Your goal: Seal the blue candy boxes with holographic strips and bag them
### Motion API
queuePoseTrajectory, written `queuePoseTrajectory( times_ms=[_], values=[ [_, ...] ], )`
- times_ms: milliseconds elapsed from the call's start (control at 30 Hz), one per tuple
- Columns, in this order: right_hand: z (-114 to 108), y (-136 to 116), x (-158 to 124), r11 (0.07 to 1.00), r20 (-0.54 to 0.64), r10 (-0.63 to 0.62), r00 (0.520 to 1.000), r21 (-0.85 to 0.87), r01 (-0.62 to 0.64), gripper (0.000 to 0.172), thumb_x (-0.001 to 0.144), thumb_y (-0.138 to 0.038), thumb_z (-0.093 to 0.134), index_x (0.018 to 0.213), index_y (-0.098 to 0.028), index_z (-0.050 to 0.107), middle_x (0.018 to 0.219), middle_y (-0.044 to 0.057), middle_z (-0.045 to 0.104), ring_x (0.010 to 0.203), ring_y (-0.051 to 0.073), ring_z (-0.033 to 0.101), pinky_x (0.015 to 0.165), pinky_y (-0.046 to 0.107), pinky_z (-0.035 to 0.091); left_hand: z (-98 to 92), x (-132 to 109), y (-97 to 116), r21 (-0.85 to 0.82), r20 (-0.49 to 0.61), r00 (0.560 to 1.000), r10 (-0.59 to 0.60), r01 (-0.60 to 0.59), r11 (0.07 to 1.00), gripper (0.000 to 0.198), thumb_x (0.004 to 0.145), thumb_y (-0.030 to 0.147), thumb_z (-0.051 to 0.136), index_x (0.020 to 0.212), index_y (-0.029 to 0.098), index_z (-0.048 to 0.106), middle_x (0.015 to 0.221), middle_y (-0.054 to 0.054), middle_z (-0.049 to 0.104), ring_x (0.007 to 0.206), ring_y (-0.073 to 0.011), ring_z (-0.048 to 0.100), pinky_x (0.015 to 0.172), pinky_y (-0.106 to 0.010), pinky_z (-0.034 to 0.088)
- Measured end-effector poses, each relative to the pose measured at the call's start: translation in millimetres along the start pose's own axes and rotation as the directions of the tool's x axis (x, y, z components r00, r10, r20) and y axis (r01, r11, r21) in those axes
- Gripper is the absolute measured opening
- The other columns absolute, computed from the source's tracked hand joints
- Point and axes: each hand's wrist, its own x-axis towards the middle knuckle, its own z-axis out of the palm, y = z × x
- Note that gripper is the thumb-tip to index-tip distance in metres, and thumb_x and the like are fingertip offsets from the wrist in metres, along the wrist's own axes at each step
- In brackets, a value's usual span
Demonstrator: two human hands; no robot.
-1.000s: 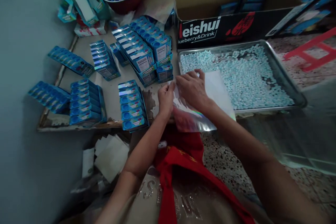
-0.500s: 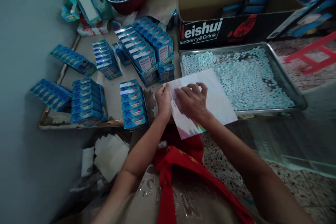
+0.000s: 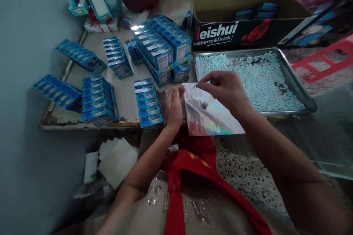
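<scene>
My left hand (image 3: 175,106) is closed at the upper left corner of a shiny rainbow-reflecting sticker sheet (image 3: 220,117), with the fingertips partly behind its edge. Over the sheet's top edge, my right hand (image 3: 224,90) pinches thumb and forefinger together on a small thin sticker, mostly hidden by the fingertips. The sheet is tilted above the table's front edge. Just left of my left hand stands a row of blue candy boxes (image 3: 149,108); shiny strips lie across the tops of its rear boxes.
Other blue box packs (image 3: 96,99) and stacked boxes (image 3: 162,57) cover the table. A metal tray (image 3: 310,104) of pale blue candies lies to the right, before a black carton (image 3: 220,35). A red bowl (image 3: 140,3) of wrapped candies stands behind; a red plastic frame (image 3: 328,60) is far right.
My right hand has lifted and moved right from the sheet's face, its fingertips now pinched at the top edge. The sheet has tilted, showing rainbow reflections. The view has shifted slightly.
</scene>
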Motion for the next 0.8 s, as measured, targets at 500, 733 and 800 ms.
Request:
queuePoseTrajectory(
  times_ms=[500,733,800],
  values=[
    [72,-38,24,0.976,0.19,0.119,0.974,0.158,-0.15,0.028,0.073,-0.045,0.089,0.069,-0.02,0.077,0.057,0.0,0.061,0.05,0.01,0.044,0.048,0.028,0.034,-104.5,-2,84,0.183,0.053,0.999,0.005,-0.014,0.983,0.037,0.084,0.053,0.085,0.082,0.019,0.071,0.065,-0.001,0.072,0.058,-0.0135,0.068,0.052,-0.022,0.051],
    [148,-56,53,0.995,0.275,0.014,0.961,-0.098,0.014,0.023,0.074,-0.037,0.076,0.064,-0.016,0.074,0.055,0.001,0.059,0.058,0.014,0.051,0.056,0.029,0.031,-176.7,48,103,0.424,0.073,0.992,-0.098,0.058,0.904,0.036,0.078,0.045,0.089,0.067,0.017,0.069,0.053,0.0,0.063,0.049,-0.0104,0.056,0.051,-0.023,0.042],
    [159,-56,59,0.986,0.327,0.035,0.944,-0.167,0.022,0.022,0.074,-0.035,0.074,0.063,-0.016,0.073,0.054,0.001,0.058,0.058,0.014,0.052,0.057,0.03,0.031,-185.5,53,98,0.413,0.064,0.985,-0.161,0.121,0.903,0.037,0.075,0.046,0.09,0.067,0.017,0.068,0.052,0.001,0.061,0.048,-0.0101,0.055,0.05,-0.023,0.041]
  ],
)
